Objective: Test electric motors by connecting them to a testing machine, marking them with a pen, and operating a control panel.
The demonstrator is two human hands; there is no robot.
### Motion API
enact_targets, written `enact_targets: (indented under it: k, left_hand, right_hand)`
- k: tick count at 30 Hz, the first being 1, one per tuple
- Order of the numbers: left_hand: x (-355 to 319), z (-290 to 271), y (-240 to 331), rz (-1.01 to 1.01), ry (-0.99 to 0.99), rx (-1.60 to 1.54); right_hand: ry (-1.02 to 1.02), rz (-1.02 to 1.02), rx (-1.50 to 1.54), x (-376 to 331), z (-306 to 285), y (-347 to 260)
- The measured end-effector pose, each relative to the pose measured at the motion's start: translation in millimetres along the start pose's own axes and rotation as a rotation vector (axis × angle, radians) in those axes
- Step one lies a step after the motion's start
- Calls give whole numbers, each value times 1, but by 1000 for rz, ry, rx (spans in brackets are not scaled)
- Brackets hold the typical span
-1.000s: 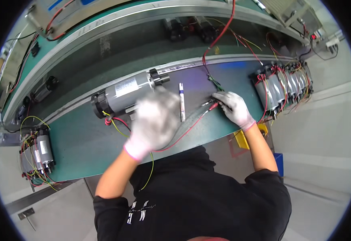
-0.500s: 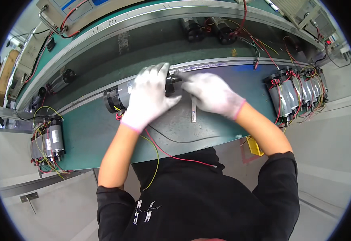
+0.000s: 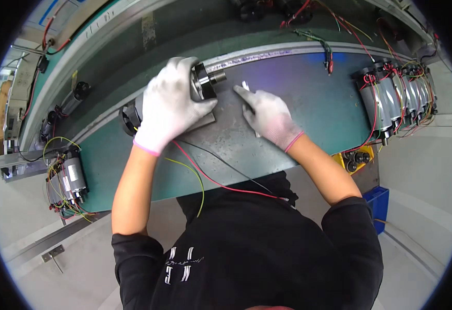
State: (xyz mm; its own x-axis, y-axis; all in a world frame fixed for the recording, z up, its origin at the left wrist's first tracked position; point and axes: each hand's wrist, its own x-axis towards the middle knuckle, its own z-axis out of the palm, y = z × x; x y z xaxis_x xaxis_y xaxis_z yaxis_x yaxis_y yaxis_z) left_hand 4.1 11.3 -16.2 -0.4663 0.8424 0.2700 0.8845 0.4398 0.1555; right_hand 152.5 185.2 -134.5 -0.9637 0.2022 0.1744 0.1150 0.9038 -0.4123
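My left hand (image 3: 169, 101), in a white glove, is wrapped round a grey cylindrical motor. Past its fingers show the motor's black end flange (image 3: 204, 82) and metal shaft (image 3: 217, 77), pointing right; the black rear cap (image 3: 129, 120) shows at the other side. Red, black and yellow-green leads (image 3: 200, 173) trail from it over the bench edge. My right hand (image 3: 270, 113), also gloved, is apart from the motor, index finger stretched and thumb apart. It lies over a thin white strip (image 3: 244, 84), whose middle it hides; contact cannot be made out.
Several wired motors stand at the bench's right end (image 3: 378, 101) and left end (image 3: 73, 173). A raised shelf with a metal rail (image 3: 257, 56) runs along the back. Clip leads (image 3: 329, 59) hang there. Yellow (image 3: 358, 157) and blue (image 3: 378, 204) bins sit below, right.
My right hand has left the motor's shaft end and come down over the white strip. My left hand and the motor have shifted slightly left; the view has shifted too.
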Motion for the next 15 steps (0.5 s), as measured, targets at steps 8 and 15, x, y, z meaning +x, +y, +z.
enact_targets:
  k: [8,15]
  left_hand:
    - [-21,13,-9,198,229,-104]
    - [-102,-4,6,231,63,-609]
  right_hand:
    - [-89,135,1658,-13,-59,1]
    - [-521,154,1139,-20,-125,-82]
